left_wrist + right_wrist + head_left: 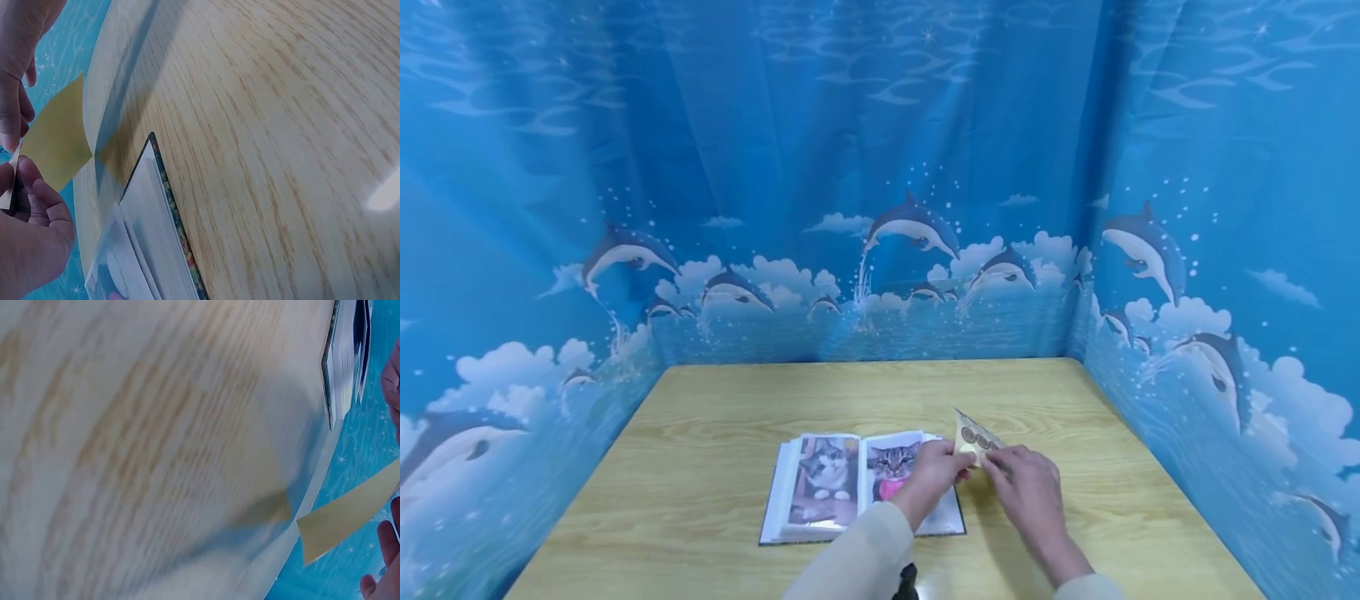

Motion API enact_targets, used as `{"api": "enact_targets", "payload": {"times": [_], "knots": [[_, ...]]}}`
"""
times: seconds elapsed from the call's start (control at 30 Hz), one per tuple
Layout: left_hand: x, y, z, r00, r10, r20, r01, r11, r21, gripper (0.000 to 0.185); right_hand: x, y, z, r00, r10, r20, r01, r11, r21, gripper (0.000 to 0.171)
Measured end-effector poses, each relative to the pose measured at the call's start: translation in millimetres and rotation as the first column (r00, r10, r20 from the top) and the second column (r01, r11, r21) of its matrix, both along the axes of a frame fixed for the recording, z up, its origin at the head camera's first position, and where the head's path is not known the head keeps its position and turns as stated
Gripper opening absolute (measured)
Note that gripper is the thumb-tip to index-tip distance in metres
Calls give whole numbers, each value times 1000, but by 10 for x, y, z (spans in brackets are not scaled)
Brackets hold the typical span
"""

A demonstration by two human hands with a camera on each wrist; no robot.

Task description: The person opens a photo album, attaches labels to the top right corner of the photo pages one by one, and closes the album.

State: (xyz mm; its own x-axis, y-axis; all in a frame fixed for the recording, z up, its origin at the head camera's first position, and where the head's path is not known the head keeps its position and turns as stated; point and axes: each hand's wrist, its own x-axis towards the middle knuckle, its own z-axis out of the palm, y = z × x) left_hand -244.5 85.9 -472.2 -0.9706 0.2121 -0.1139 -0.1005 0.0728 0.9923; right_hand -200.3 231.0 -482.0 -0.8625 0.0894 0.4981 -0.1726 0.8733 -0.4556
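A small cream sheet with round brown designs (977,436) is held up above the table, just off the photo album's right side. It looks like a sticker sheet; its plain yellowish back (59,134) shows in the left wrist view. My left hand (934,471) pinches the sheet's lower left part between thumb and fingers. At the sheet's right edge, my right hand (1032,492) pinches with thumb and forefinger. An open photo album (861,487) lies beneath and left of the left hand. Cat pictures fill both its pages, the right one partly covered by my left arm.
The wooden table (700,442) carries the album near its front middle. A blue curtain printed with dolphins (880,125) encloses the table at the back and on both sides. The album's dark patterned cover edge (178,219) shows in the left wrist view.
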Motion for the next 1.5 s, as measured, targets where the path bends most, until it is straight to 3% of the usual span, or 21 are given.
{"api": "enact_targets", "payload": {"times": [0.2,0.47,0.8,1.07,1.3,1.5], "knots": [[9,18,2,1000,-4,16,4,1000,-15,9,-7,-37,-20,1000,-11,-6,11,1000,17,23],[23,25,-15,1000,-12,18,12,1000,-6,10,-1,-49,-9,998,-8,55,8,1000,2,21],[-2,22,-43,1000,-30,-8,30,999,-23,11,-15,-62,20,993,-11,119,21,996,-88,19],[0,5,-60,999,-50,-4,50,998,-23,11,-16,-61,25,995,-25,97,35,994,-102,13],[17,9,-48,999,-43,14,43,999,-19,10,-2,-71,30,989,-18,148,32,995,-98,20],[24,2,-38,998,-58,10,58,998,-19,11,-3,-83,11,991,-17,130,30,995,-100,19]]}}
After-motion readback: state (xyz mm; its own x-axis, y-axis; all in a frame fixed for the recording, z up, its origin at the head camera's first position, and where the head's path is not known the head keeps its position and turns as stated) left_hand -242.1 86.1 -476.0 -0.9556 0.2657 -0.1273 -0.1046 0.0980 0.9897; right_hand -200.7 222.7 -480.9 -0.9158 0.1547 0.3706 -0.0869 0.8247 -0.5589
